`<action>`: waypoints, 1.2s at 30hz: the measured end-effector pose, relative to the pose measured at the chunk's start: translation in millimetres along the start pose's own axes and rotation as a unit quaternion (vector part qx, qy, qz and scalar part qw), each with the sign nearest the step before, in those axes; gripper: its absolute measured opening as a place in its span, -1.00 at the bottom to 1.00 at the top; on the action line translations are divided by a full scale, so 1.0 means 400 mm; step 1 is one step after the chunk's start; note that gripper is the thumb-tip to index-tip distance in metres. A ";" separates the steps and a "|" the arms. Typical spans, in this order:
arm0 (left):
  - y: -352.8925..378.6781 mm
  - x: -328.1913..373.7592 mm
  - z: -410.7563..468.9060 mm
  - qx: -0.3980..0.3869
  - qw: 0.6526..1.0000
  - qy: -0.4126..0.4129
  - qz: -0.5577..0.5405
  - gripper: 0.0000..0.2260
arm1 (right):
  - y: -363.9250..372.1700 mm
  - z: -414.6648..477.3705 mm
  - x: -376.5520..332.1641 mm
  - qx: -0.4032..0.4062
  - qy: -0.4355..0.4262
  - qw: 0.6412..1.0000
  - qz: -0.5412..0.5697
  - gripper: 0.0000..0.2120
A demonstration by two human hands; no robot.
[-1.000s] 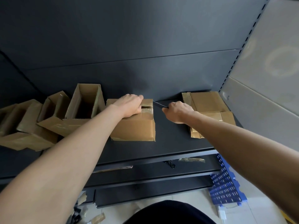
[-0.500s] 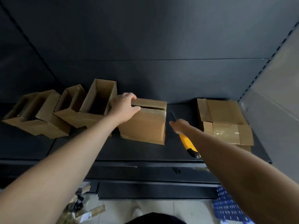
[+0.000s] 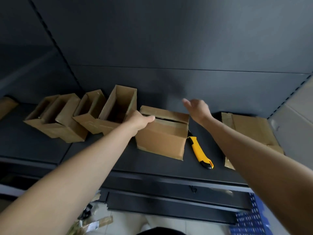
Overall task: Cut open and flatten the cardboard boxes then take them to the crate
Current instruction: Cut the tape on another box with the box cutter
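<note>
From the head view, the closed cardboard box (image 3: 162, 138) stands at the middle of the dark shelf (image 3: 101, 158), its top seam slit open. The left hand (image 3: 138, 121) grips the box's top left corner, fingers curled over the edge and thumb on the front flap. The right hand (image 3: 198, 109) hangs in the air above the box's right end, fingers spread and holding nothing. A yellow utility knife (image 3: 200, 152) lies on the shelf just right of the box, towards the front edge. 4 opened boxes (image 3: 118, 106) crowd the left end, the nearest against the left wrist. Flattened cardboard (image 3: 250, 128) lies at the right end. Below, a blue perforated crate (image 3: 245, 221) and tape scraps (image 3: 94, 223) sit on the pale floor.
</note>
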State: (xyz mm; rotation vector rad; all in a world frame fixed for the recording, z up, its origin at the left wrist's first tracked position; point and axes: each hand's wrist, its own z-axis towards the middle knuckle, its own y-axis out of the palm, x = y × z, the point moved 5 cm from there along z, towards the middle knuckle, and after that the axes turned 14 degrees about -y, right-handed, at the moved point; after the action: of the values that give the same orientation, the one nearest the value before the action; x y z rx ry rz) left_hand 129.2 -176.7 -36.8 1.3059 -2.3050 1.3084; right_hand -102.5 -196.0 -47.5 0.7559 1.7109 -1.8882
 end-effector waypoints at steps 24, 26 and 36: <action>0.049 0.009 0.049 0.032 0.994 -0.038 -0.097 -0.22 | 0.043 -0.045 -0.172 -0.283 -0.171 0.905 -0.267 -0.56; 0.050 0.011 0.045 0.065 0.993 -0.037 -0.090 -0.28 | 0.042 -0.046 -0.174 -0.285 -0.165 0.909 -0.255 -0.55; 0.058 0.035 0.065 0.001 0.996 0.051 -0.069 -0.47 | 0.039 -0.077 -0.161 -0.296 -0.052 0.945 -0.125 -0.63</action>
State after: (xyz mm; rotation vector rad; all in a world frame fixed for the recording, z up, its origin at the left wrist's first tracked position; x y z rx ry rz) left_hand 109.6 -199.8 -58.8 1.3401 -2.1060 1.2998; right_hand -42.2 -167.9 -17.2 0.2064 2.2190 -1.3879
